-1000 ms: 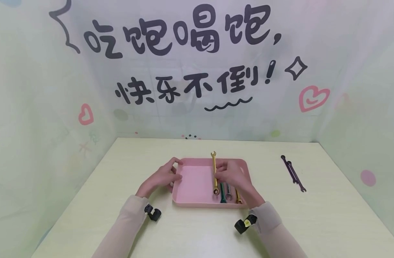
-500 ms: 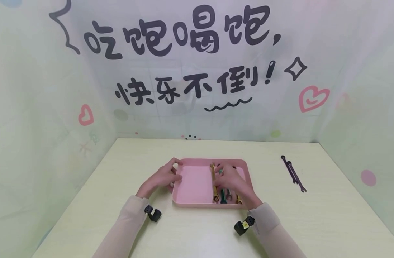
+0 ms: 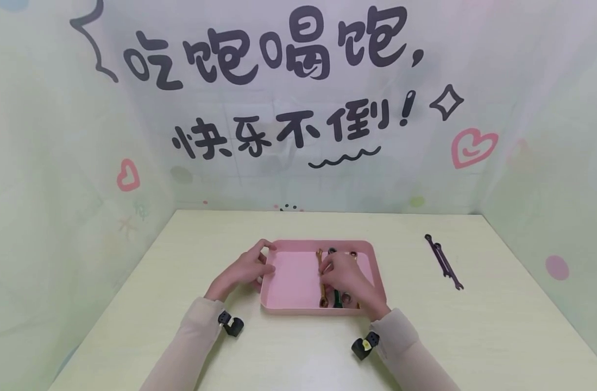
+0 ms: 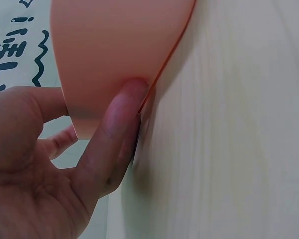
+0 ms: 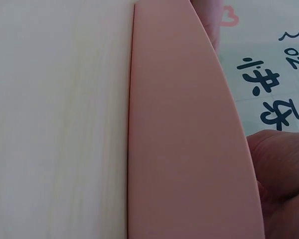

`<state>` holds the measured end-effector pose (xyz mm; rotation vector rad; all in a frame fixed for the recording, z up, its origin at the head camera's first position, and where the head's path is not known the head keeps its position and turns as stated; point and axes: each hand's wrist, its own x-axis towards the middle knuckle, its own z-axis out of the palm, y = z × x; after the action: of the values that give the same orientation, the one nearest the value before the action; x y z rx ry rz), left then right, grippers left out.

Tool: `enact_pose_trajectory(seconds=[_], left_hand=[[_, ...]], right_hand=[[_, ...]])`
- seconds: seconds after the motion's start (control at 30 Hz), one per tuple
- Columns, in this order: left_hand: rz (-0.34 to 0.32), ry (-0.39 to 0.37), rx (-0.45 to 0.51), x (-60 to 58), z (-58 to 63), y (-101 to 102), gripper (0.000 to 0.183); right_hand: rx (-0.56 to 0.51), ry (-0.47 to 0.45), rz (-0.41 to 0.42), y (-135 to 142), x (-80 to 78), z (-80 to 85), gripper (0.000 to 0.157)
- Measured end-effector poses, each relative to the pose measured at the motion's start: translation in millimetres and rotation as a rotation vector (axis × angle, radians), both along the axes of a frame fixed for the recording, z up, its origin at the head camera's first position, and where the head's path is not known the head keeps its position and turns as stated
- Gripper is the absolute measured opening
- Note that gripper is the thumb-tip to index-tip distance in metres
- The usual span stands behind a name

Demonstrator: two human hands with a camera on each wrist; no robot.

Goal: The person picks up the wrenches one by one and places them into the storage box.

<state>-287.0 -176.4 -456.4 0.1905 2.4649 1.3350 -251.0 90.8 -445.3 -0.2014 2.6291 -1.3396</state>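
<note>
Two-handed: pinching pink tray (image 3: 293, 282) at 9 o'clock with left hand (image 3: 245, 270), likely steadying; can't tell right hand's (image 3: 346, 277) hold on gold wrench (image 3: 323, 295).

Tray (image 3: 294, 279): one. Minimum contents: two gold wrenches (image 3: 322, 293), one green wrench (image 3: 337, 298) and one silver wrench (image 3: 346, 297), four in all; the right hand (image 3: 348, 275) covers part of this group, so the figure applies to visible items only. Bench (image 3: 508, 326): one, with two dark purple wrenches (image 3: 447, 266) outside the tray. Hands: two, namely one left hand (image 3: 248, 267) and one right hand. Wrist cameras (image 3: 232, 325): two, one per wrist. Rows of backdrop lettering (image 3: 298, 133): two. Pink heart outlines (image 3: 473, 152): two. Star outline (image 3: 447, 102): one.
</note>
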Motion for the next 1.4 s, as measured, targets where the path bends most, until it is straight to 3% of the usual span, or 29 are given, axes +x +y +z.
enact_pose_trajectory(seconds=[0.27,0.57,0.9,1.1,1.27,1.4], left_hand=[[-0.001,-0.002,0.000,-0.1,0.4,0.6,0.053],[0.008,0.000,-0.007,-0.4,0.4,0.6,0.053],[0.005,0.003,-0.005,0.0,-0.4,-0.1,0.053],[0.007,0.006,-0.003,1.9,0.5,-0.1,0.053],[0.000,0.010,-0.006,1.6,1.3,0.2,0.052],[-0.007,0.007,-0.001,1.3,1.5,0.1,0.052]], right_hand=[[0.054,0.017,0.024,-0.3,1.9,-0.2,0.013],[0.201,0.053,0.159,-3.6,2.4,1.7,0.013],[0.196,0.047,0.106,-4.6,3.3,1.6,0.009],[0.168,0.062,0.115,-2.6,2.5,2.9,0.014],[0.152,0.153,0.143,8.3,-0.1,11.8,0.015],[0.243,0.265,0.153,23.6,-4.4,22.4,0.010]])
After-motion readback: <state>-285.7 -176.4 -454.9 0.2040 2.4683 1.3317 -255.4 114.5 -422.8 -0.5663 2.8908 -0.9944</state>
